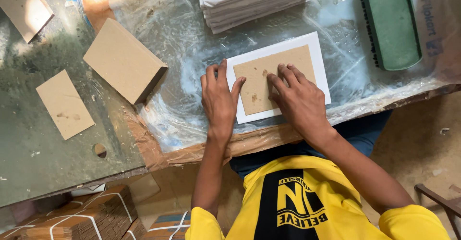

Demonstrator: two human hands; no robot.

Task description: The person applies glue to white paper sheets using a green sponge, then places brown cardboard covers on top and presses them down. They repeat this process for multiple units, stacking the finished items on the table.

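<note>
Both hands flat on brown board [276, 79], centred on white sheet [321, 57], near table edge. Left hand [218, 98] fingers together at left edge; right hand [300, 98] fingers spread, pressing. Risk: uneven pressure could skew board off-centre.

Open plastic-covered table surface [182, 43] is seen left of the white sheet [319, 57], between it and the thick stack of brown boards [124, 60]. Passage straight ahead is blocked by the pile of white sheets [257, 4]; to the right, by the green brush block [391, 24], with a bare strip left between. The near table edge [259, 141] lies just beside the wrists.
</note>
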